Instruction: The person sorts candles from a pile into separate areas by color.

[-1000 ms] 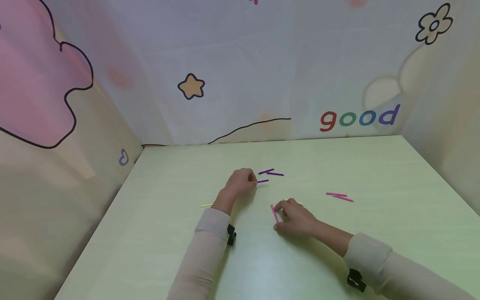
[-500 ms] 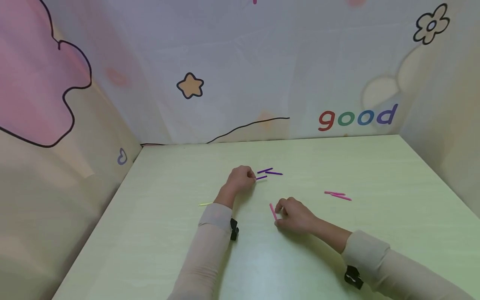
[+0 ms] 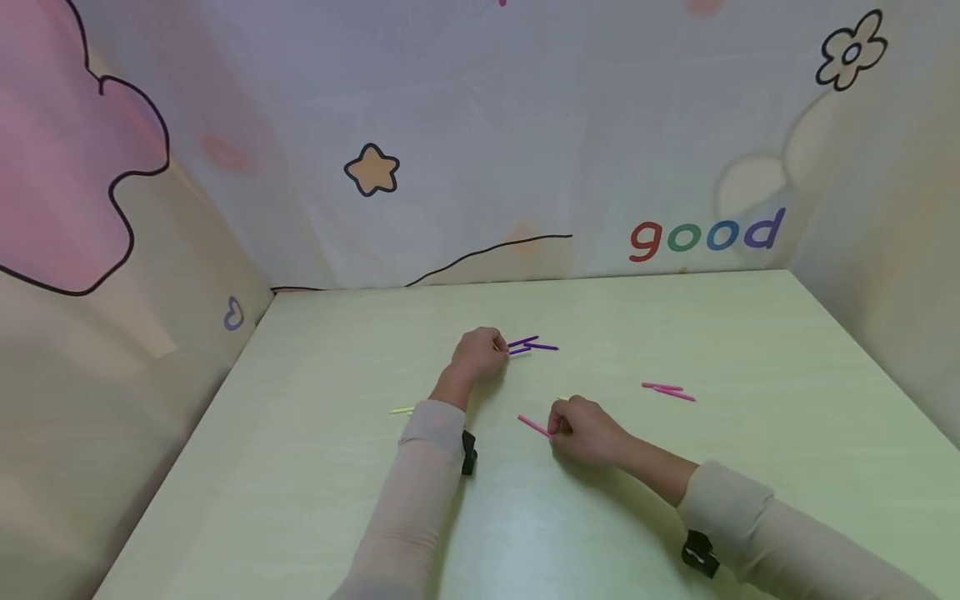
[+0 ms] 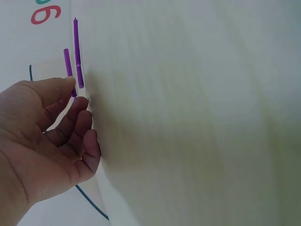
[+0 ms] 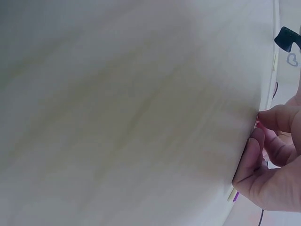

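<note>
Thumb and fingertips of the left hand (image 3: 480,353) pinch the near end of a purple stick (image 3: 520,351); the left wrist view shows this stick (image 4: 68,63) rising from the fingertips. Two more purple sticks (image 3: 547,347) lie against or close beside it, one crossing the other. The right hand (image 3: 588,432) pinches one end of a pink stick (image 3: 533,425), which points up and left over the table. In the right wrist view only a bit of pink shows between the fingers of the right hand (image 5: 277,155).
Two pink sticks (image 3: 675,392) lie touching on the right of the pale green table (image 3: 337,500). Yellow sticks (image 3: 401,410) are partly hidden by the left wrist, and a yellow tip (image 3: 562,398) shows behind the right hand. A printed cloth (image 3: 465,167) stands behind.
The left hand has moved slightly away from the body, bringing its purple stick nearer the other two. The pink stick has swung to a flatter slant as the right fingers closed on its end.
</note>
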Available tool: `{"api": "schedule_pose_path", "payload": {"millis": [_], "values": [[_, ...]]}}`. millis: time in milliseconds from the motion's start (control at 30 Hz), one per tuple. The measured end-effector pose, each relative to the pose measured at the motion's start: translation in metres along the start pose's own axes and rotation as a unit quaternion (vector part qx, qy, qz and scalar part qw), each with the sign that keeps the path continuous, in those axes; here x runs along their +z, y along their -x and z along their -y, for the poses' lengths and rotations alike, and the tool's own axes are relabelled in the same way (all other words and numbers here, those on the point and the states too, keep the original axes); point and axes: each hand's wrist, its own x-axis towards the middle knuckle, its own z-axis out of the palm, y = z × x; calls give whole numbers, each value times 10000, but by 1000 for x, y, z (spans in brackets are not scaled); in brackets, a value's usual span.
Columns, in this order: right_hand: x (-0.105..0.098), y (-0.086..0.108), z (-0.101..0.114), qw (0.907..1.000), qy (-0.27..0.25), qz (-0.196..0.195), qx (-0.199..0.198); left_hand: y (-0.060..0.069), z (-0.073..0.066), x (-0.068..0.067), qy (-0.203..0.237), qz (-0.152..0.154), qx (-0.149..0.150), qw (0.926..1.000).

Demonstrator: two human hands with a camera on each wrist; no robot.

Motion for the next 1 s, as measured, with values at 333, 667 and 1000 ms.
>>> {"api": "schedule_pose_path", "payload": {"millis": [333,667,1000], "values": [[1,0,1,9996,-28,149,239,-4,5,4,-323,28,-77,9994],[0,1,2,9999,6,158,68,-4,5,6,-501,5,-179,9986],[-4,-1,3,9998,-18,159,75,-6,4,3,-537,-56,-120,9985]]}}
